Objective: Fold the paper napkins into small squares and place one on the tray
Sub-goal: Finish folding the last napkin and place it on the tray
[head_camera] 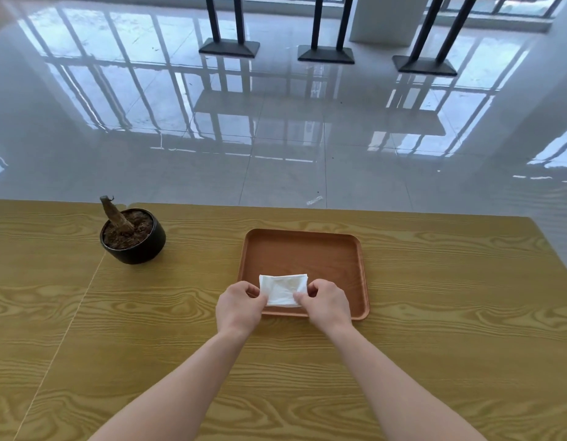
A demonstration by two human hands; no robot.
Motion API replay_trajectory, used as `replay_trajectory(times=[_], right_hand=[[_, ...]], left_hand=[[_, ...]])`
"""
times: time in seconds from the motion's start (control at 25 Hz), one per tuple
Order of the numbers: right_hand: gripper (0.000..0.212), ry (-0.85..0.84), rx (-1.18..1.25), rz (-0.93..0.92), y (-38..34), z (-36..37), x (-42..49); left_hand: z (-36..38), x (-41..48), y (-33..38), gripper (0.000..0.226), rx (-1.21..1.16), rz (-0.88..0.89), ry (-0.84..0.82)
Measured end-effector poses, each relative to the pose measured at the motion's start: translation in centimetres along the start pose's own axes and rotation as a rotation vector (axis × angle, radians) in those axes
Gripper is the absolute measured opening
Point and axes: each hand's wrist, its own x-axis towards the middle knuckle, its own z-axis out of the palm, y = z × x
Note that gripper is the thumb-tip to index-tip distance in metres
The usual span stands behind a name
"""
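Tray [307, 256], mid-frame: nothing released on it yet. Left hand [239, 305] and right hand [326, 302]: each grip pinches one side of the napkin [283, 289], a small folded rectangle over the tray's near edge. Probably only a final fold or set-down left. Glossy tiled floor [276, 122] above; wood-grain counter [435, 313]; plant pot [134, 237] left.

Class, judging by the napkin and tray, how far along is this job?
Done: the napkin is folded small. In hand: the left hand and right hand pinch its sides over the tray. Left: letting it go on the tray.
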Motion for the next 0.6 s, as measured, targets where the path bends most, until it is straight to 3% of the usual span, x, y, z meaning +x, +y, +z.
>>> replay_trajectory(times=[0.48, 0.6], right_hand=[[0.023, 0.016, 0.011, 0.087, -2.5, 2.8, 7.1], [0.026, -0.006, -0.006, 0.107, -2.0, 3.6, 7.5]], left_hand=[[1.1, 8.9, 0.9, 0.008, 0.09, -0.042, -0.043], [1.4, 9.0, 0.6, 0.018, 0.148, -0.036, -0.048]])
